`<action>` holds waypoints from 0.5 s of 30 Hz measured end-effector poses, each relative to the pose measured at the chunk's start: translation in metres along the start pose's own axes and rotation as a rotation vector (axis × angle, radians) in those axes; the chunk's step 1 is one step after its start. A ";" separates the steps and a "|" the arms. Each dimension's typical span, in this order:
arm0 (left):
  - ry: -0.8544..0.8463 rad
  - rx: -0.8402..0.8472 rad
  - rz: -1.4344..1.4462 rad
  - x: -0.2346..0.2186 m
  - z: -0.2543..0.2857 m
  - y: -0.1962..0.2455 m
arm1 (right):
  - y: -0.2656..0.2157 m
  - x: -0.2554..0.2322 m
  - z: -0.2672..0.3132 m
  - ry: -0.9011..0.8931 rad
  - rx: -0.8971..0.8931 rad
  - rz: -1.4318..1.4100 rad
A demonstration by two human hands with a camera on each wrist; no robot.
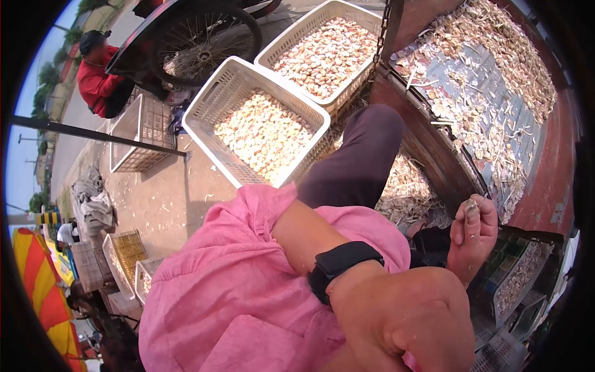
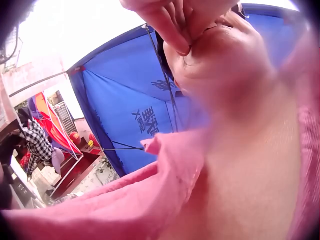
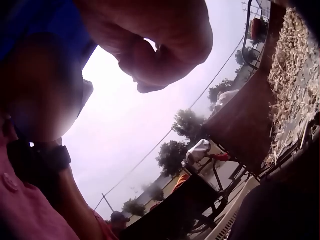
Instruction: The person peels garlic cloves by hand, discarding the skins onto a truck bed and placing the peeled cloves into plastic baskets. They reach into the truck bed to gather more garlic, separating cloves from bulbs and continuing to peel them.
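In the head view my left hand [image 1: 421,319], below a black wrist strap [image 1: 347,263], is raised close to the camera with its back showing. The left wrist view has its fingers [image 2: 162,25] against the lower face, near the mouth. Over to the right, my right hand [image 1: 474,239] is held up with curled fingers beside the wooden side of a cart bed; a greyish-brown patch marks the thumb tip. From below, the right wrist view shows that hand [image 3: 160,45] bent inward, with no object visible in it.
Two white plastic crates [image 1: 214,115] [image 1: 268,61] of garlic cloves stand ahead. Dry skins and stems cover the cart bed [image 1: 483,80] at right. A black wheel [image 1: 257,37], another crate [image 1: 118,146] and a person in red [image 1: 93,87] are at far left. A blue canopy [image 2: 120,95] hangs overhead.
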State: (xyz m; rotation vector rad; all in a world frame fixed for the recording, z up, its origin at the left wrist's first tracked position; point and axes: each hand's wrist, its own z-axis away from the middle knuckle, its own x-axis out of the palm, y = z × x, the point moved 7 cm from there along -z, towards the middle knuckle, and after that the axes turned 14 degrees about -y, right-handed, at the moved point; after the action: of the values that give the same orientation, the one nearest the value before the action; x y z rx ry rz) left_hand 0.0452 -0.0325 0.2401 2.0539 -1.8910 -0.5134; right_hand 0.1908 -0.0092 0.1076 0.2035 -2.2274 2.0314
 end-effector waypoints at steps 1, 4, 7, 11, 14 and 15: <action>-0.043 -0.030 -0.018 0.009 -0.003 -0.006 | -0.001 -0.001 0.001 0.009 0.000 0.005; 0.478 0.438 0.328 0.002 0.003 -0.009 | -0.010 -0.001 0.000 0.001 -0.027 0.042; 0.426 0.361 0.161 -0.015 0.012 -0.002 | -0.028 -0.001 0.005 0.005 -0.060 0.081; 0.539 -0.101 0.007 -0.054 0.051 -0.028 | -0.111 0.031 0.021 -0.778 -0.585 -0.177; 0.696 -0.419 0.047 -0.063 0.085 -0.055 | -0.151 0.051 0.041 -0.802 -0.691 -0.043; 0.726 -0.488 0.068 -0.062 0.088 -0.060 | -0.158 0.052 0.043 -0.724 -0.688 0.026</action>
State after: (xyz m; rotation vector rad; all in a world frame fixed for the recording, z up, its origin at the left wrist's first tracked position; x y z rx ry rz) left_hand 0.0547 0.0364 0.1380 1.5506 -1.2448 -0.1449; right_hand 0.1679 -0.0675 0.2676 0.9422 -3.1885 1.1610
